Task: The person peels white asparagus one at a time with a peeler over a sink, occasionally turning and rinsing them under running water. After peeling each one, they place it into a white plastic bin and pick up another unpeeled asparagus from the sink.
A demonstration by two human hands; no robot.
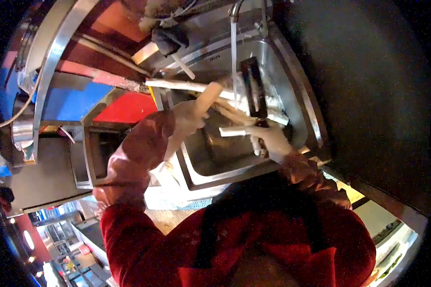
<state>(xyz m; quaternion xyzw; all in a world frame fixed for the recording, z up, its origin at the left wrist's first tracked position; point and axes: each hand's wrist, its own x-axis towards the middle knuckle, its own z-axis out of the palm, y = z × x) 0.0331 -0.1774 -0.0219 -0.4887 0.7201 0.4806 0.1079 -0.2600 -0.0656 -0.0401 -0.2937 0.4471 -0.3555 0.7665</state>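
Note:
My left hand [188,117], in a pale glove, is closed round a light tan, stick-shaped piece [208,99] that tilts up to the right over the sink. My right hand [274,141], also gloved, is closed round the lower end of a long dark flat tool [254,86] that points away from me; its exact kind I cannot tell. A short white stick [232,131] juts left from beside the right fingers. Between the hands, tan sticks [234,113] lie in the sink, and a long white stick [177,85] crosses its left rim.
Water runs from a tap [234,14] into the metal sink [201,179]. A dark worktop [364,86] is to the right. Red [129,106] and blue [74,98] boards stand at the left. A white stick-like handle [183,66] leans at the back rim.

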